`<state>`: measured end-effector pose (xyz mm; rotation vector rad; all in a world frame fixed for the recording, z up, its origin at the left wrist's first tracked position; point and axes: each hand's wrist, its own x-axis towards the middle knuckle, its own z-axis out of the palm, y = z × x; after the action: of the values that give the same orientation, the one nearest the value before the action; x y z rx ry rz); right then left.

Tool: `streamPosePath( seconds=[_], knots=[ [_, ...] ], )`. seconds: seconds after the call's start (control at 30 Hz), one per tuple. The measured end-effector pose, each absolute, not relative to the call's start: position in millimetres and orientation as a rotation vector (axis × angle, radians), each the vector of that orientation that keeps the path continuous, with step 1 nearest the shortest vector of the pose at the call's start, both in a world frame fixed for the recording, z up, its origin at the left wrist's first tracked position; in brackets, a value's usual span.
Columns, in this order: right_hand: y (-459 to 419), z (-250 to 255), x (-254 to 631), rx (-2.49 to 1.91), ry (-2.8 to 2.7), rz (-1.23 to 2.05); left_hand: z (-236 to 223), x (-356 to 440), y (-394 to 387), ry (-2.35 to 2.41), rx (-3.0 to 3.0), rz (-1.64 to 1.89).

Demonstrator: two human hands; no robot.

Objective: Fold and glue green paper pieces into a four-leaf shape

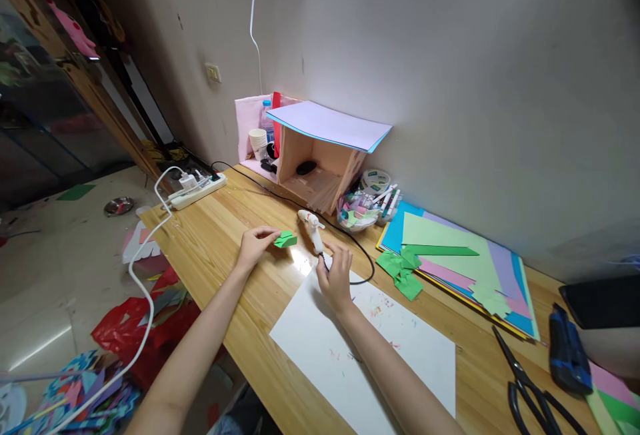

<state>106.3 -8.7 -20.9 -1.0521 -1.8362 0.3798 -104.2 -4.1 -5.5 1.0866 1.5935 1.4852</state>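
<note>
My left hand (pixel 255 248) pinches a small folded piece of green paper (pixel 287 240) between thumb and fingertips, just over the wooden table. To its right, my right hand (pixel 337 282) has its fingers closed at the lower end of a white glue gun (pixel 312 227), where the black cord (pixel 367 268) comes out. The glue gun's nozzle points away from me, toward the back. Beneath my right hand and forearm lies a white sheet of paper (pixel 305 328) with coloured specks. Crumpled green paper pieces (pixel 400 268) rest right of the hand.
Behind the hands stands an open box (pixel 345 178) with a purple top sheet. A tub of markers (pixel 357 212), a stack of coloured paper (pixel 445 228), black scissors (pixel 530 388) and a blue-black tool (pixel 567 355) lie rightward. A power strip (pixel 200 192) sits at the left edge.
</note>
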Motion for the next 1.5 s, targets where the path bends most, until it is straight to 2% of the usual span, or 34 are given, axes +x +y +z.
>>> streamPosePath(
  seconds=[0.2,0.5,1.5],
  knots=[
    [-14,-21,104,-0.918,-1.872,0.615,-2,-99,-7,1.522,1.105,1.391],
    [-10,-16,104,-0.996,-1.892,0.843,-2,-86,-16,1.260,1.282,1.080],
    [-2,-25,106,-0.959,-1.902,0.971,-12,-70,-17,1.133,1.459,0.997]
  ],
)
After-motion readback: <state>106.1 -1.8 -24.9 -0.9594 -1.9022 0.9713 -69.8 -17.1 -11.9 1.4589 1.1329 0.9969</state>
